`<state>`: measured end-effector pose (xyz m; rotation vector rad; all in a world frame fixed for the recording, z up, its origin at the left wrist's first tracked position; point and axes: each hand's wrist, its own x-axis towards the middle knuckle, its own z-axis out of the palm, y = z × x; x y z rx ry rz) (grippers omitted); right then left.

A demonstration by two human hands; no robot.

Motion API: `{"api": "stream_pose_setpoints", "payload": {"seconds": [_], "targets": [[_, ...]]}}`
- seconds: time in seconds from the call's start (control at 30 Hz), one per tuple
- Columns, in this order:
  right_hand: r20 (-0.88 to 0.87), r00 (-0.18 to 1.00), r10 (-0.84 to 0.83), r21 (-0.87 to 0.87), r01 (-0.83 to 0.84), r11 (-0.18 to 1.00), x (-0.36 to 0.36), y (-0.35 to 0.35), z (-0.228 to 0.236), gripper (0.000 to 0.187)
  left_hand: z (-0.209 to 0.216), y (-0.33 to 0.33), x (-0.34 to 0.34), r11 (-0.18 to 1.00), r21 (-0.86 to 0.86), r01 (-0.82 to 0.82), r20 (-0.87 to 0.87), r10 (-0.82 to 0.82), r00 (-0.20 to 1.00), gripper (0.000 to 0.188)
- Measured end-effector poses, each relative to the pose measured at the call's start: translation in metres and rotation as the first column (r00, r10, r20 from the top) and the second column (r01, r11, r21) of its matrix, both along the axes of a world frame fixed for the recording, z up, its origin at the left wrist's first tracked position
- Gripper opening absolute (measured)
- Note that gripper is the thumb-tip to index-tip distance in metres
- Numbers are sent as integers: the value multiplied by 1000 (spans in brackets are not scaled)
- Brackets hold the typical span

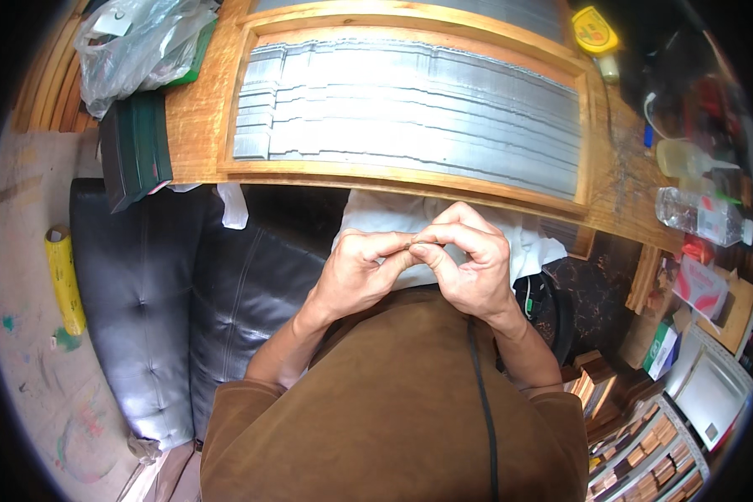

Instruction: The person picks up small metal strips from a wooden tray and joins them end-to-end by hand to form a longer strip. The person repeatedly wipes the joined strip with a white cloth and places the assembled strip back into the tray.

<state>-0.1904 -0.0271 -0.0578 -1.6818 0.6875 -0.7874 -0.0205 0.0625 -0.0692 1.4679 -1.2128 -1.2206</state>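
Observation:
Both of my hands meet in front of my chest, just short of the table's near edge. My left hand [361,266] pinches with thumb and forefinger, and its fingertips touch those of my right hand [470,258]. Between the fingertips sits something small and thin, brownish, too small to name. My right hand is closed in a pinch on it as well. Beneath and behind the hands a white cloth [385,211] lies over my lap. Beyond the hands, a wooden frame [376,174] on the table holds rows of thin, silvery-grey strips [410,109].
A black padded seat [142,309] is at the left, beside a yellow tube [65,280]. A plastic bag [142,50] and dark green box [138,151] occupy the table's left end. At right are a yellow tape measure [595,32], clear bottles [701,216] and racks of wooden pieces [653,456].

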Motion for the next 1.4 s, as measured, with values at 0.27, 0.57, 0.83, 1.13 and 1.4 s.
{"api": "stream_pose_setpoints", "payload": {"seconds": [0.27, 0.57, 0.83, 1.13, 1.4], "targets": [[-102, 917, -385, -38, 383, 923, -104, -87, 82, 4, 0, 1, -1, 980, -129, -151, -155, 131, 979, 22], [-170, 734, -657, 108, 677, 728, -197, -177, 104, 25, 6, -9, -9, 984, -152, -91, -164, 66, 984, 21], [-126, 988, -94, -206, 67, 976, -52, -44, 105, 8, 55, -34, -15, 956, -289, 38, -9, -42, 999, 27], [161, 981, 106, -398, -34, 917, 1, -50, 73, 24, 74, -55, 5, 833, -545, 99, 226, 33, 974, 22], [93, 995, 42, -333, -9, 943, 7, -47, 81, 21, 67, -51, 21, 892, -421, 164, 324, -21, 946, 35]]}}
